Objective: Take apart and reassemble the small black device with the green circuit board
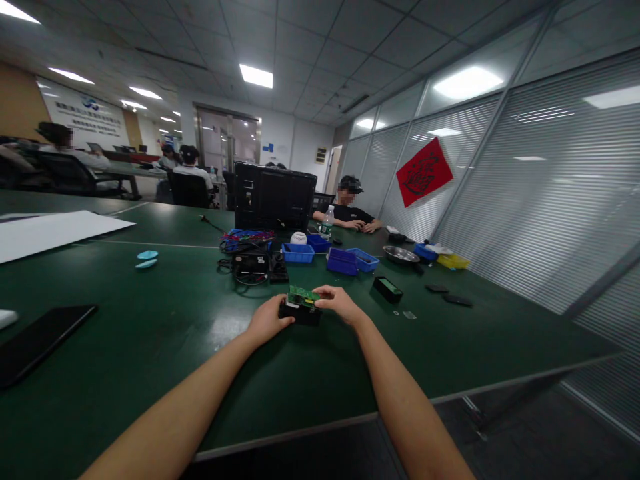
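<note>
My left hand (267,319) grips the left side of a small black case (303,315) resting on the green table. Tilted over the top of that case is a green circuit board (302,295), with a white part showing below its left edge. The fingers of my right hand (340,303) are pinched on the board's right end. To the right lies a second black case (387,289) with green inside it. A small ring (396,313) and a clear flat piece (410,315) lie in front of that case.
Blue bins (299,253), a black power adapter with cables (250,264) and a black monitor (275,197) stand ahead. A water bottle (327,222) and a metal bowl (401,255) sit further right. A person (347,210) sits across the table (165,320). At left lies a black slab (45,340).
</note>
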Motion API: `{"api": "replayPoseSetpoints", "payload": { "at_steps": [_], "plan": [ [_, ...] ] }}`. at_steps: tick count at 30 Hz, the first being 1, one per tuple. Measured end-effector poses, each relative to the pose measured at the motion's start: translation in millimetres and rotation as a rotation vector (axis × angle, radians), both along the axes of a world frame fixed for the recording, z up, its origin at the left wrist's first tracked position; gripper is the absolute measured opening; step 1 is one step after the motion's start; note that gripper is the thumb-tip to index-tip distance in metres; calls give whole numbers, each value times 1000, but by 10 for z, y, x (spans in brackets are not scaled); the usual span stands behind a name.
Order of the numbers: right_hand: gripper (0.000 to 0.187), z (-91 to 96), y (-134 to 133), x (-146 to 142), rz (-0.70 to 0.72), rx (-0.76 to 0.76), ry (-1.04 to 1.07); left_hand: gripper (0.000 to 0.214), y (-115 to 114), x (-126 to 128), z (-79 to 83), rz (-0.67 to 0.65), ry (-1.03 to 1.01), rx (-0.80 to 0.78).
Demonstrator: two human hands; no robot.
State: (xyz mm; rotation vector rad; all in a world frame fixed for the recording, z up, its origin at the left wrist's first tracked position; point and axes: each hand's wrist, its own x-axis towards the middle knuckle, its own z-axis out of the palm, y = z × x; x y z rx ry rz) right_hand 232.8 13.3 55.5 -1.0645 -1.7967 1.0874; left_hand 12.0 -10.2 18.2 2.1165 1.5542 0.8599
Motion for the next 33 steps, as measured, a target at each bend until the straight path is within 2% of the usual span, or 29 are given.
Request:
{"api": "replayPoseSetpoints", "payload": {
  "at_steps": [5, 21, 33],
  "plan": [
    [39, 37, -25, -14, -29, 44, -128, 51, 22, -3, -36, 14, -9, 36],
    [35, 24, 15, -17, -12, 176, -267, 52, 3, 6, 0, 32, 35, 23],
    [40, 17, -26, -65, 7, 191, -355, 59, 2, -10, -5, 31, 27, 11]
  ]
}}
